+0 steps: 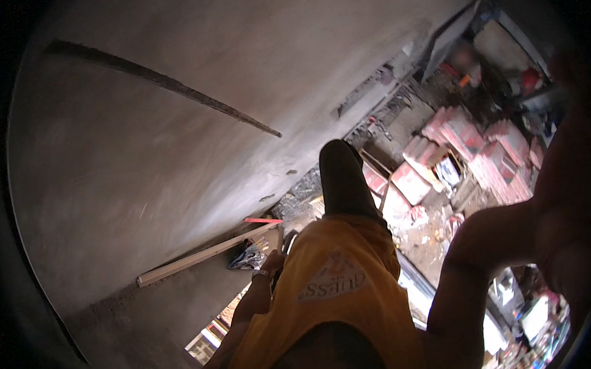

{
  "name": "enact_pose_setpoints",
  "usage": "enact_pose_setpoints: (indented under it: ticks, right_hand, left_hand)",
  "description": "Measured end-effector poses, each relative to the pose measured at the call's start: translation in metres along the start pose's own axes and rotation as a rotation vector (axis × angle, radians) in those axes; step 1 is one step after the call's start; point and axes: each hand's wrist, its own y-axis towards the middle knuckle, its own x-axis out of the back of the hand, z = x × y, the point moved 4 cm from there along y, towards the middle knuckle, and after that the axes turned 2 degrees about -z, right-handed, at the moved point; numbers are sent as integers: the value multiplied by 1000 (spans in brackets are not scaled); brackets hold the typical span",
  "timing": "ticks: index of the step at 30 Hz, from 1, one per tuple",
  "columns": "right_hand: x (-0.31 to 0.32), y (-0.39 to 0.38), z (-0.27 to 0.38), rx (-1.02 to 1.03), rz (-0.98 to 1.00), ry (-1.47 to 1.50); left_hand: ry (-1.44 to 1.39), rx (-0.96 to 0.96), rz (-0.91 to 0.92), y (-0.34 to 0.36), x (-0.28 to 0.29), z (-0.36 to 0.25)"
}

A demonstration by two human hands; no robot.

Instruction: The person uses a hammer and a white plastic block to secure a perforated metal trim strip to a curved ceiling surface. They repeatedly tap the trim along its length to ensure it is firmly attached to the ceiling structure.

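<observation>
My left hand (pixel 272 261), with a band round its wrist, is low beside my yellow top (pixel 332 275). It is small and partly in shadow, so its fingers and anything in them cannot be made out. A crumpled dark plastic bag (pixel 247 255) lies just left of it, and a short wooden strip (pixel 281 239) stands just beyond. My right arm is bent and raised at the right. The right hand (pixel 565 232) is a dark, blurred shape close to the camera, with its fingers hidden.
A long wooden board (pixel 200 256) and a red bar (pixel 263 220) lie along the plastered wall (pixel 156 157). My dark-trousered leg (pixel 345 179) reaches forward. Stacked pink-and-white sacks (pixel 482 153) and rubble cover the floor at right. A blurred person (pixel 465 61) is at the far right.
</observation>
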Motion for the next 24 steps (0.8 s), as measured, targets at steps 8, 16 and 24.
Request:
enact_pose_setpoints:
  ticks: [8, 16, 24]
  right_hand:
    - [-112, -186, 183, 312, 664, 655]
    - [-97, -506, 325, -24, 2258, 633]
    - [-38, -471, 388, -198, 2075, 1475]
  left_hand:
    - [296, -367, -24, 4, 25, -55]
    - [-831, -255, -304, -41, 119, -222]
    - [-737, -290, -470, -46, 122, -287]
